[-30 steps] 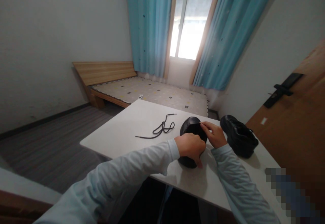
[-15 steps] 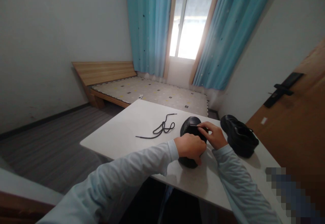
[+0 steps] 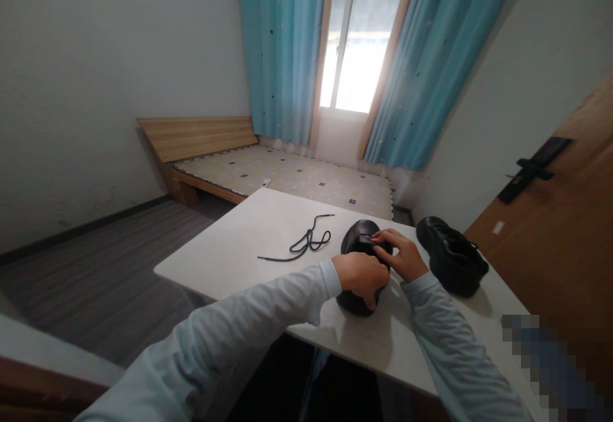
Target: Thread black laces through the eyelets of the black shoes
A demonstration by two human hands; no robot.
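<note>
A black shoe (image 3: 360, 230) rests on the white table (image 3: 230, 237), toe pointing away from me. My left hand (image 3: 361, 274) lies across its middle with the fingers wrapped over it, hiding much of the upper. Near the toe end, my right hand (image 3: 400, 253) pinches a dark shoelace at the shoe's front; only a short bit of this lace shows at the fingertips. To the left of the shoe lies a loose black shoelace (image 3: 306, 240), looped in the middle with its two ends stretched out.
A second black shoe (image 3: 453, 256) stands at the table's right side. Beyond the table is a bed with a patterned mattress (image 3: 306, 170), carrying a small white object (image 3: 265, 183). A wooden door (image 3: 550, 218) with a black handle is on the right.
My right fingertips have shifted slightly at the front of the shoe, and the short bit of lace there lies differently. My left hand keeps its place on the shoe.
</note>
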